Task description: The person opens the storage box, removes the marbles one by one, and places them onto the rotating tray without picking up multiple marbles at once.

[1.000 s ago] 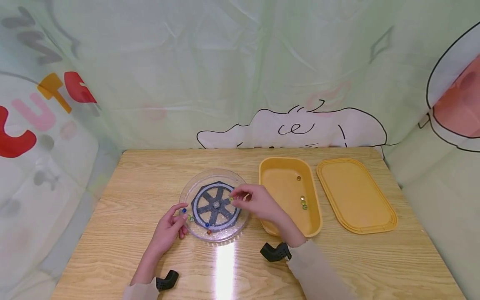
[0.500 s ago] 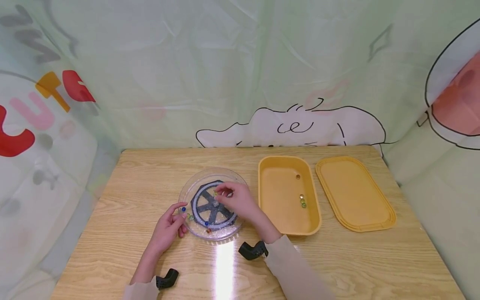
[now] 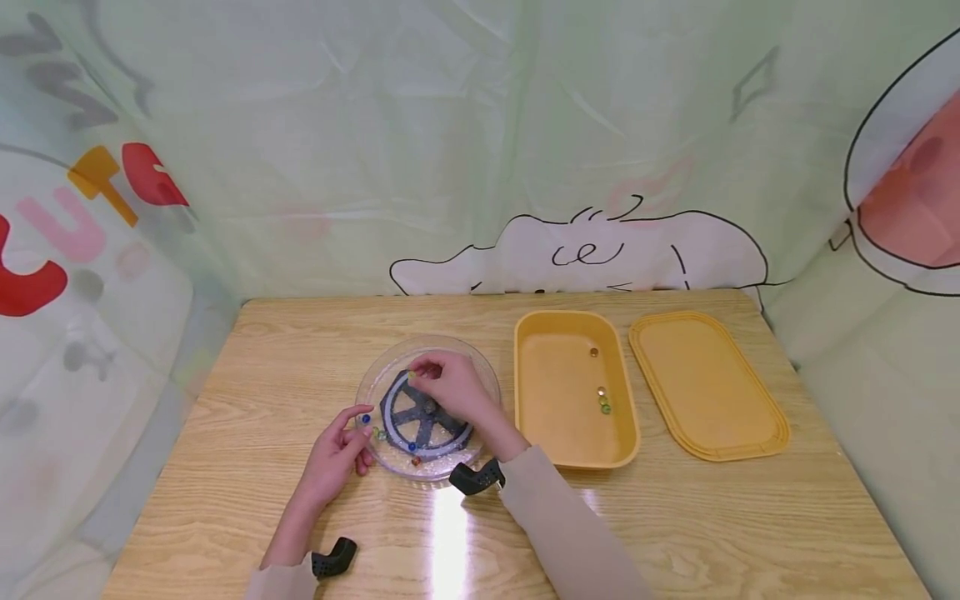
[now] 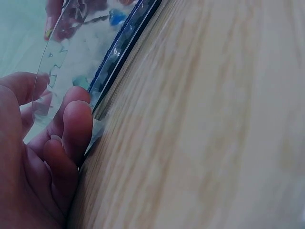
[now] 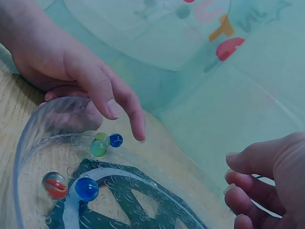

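Observation:
My left hand (image 3: 337, 454) holds the near-left rim of a clear round dish (image 3: 375, 367), fingers curled outside and thumb over the edge. In the dish shows a dark wheel shape (image 3: 408, 415) with a pale ring. A red-orange marble (image 5: 55, 185) and a blue marble (image 5: 86, 189) lie together near the front; green marbles (image 5: 99, 147) and another blue marble (image 5: 116, 140) lie by my left thumb. Over the dish's far side, my right hand (image 3: 453, 385) pinches a yellow-green marble (image 3: 411, 377). The right wrist view hides that marble behind the fingers.
Right of the dish stands a yellow-orange tub (image 3: 555, 433) with several marbles (image 3: 605, 408) along its right side. Its matching lid (image 3: 708, 383) lies flat farther right. A printed curtain (image 3: 337, 167) hangs behind the wooden table (image 3: 300, 350).
My right hand has moved left, from the dish's right side across to its far side, carrying the yellow-green marble. The left hand stays on the rim.

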Demonstrator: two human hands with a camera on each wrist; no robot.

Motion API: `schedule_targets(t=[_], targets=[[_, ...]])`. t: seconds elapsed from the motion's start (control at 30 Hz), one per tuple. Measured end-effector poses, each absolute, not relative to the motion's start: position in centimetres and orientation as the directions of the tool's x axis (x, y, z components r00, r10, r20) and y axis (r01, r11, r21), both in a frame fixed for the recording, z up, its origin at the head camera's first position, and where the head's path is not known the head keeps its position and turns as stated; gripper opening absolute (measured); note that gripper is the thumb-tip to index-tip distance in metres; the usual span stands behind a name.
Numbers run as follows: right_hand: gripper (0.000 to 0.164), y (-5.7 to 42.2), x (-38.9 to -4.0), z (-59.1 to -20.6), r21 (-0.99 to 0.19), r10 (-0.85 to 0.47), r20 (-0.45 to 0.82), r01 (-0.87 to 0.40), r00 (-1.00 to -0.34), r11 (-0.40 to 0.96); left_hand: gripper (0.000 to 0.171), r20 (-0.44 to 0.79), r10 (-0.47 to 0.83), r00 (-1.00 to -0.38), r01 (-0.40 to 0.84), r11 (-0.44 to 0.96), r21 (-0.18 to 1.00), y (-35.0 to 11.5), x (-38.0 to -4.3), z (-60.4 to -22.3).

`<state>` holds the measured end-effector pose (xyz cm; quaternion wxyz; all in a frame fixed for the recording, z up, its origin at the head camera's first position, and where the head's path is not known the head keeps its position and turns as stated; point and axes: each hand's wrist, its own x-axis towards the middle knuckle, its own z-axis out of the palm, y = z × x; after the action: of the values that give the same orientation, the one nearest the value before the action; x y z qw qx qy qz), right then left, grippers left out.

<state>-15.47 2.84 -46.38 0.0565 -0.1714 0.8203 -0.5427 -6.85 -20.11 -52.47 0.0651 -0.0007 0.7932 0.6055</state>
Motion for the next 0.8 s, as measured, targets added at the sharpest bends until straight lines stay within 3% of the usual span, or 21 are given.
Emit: schedule_targets(t=[0.47, 0.8], targets=[[0.009, 1.3, -16.6, -48.0, -0.896, -0.39, -0.025, -0.153, -0.921, 0.417, 0.034, -0.101, 0.077, -0.992, -0.078, 0.259, 0.963, -20.1, -6.8, -52.6], [0.012, 1.3, -16.9, -48.8, -0.905, -0.385, -0.038, -0.132, -0.922, 0.405, 0.034, -0.109, 0.072, -0.991, -0.088, 0.256, 0.963, -20.0, -6.8, -52.4]])
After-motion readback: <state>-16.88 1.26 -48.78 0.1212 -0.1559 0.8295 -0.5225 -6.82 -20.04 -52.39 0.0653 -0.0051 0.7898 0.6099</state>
